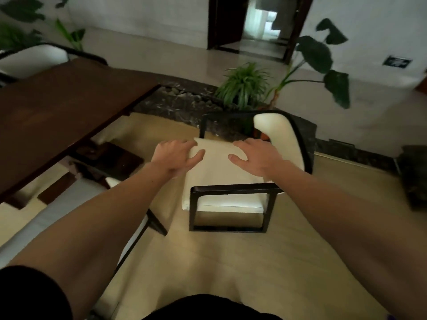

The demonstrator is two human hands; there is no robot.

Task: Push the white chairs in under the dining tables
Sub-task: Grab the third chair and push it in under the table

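A white chair (221, 174) with a dark frame stands on the beige floor, out from the dark wooden dining table (60, 112) at the left, its backrest to the right. My left hand (178, 155) hovers over the seat's left edge, fingers spread. Over the seat's right part near the backrest is my right hand (254, 155), also spread. Neither hand grips anything; I cannot tell whether they touch the seat. Another white chair (34, 58) sits at the table's far side. Part of a third white chair (115, 181) shows under the table's near edge.
Potted plants (245, 86) stand behind the chair on a dark marble border (184, 100). More leaves fill the top left. A dark doorway (261, 24) opens in the far wall. Beige floor lies in front of me.
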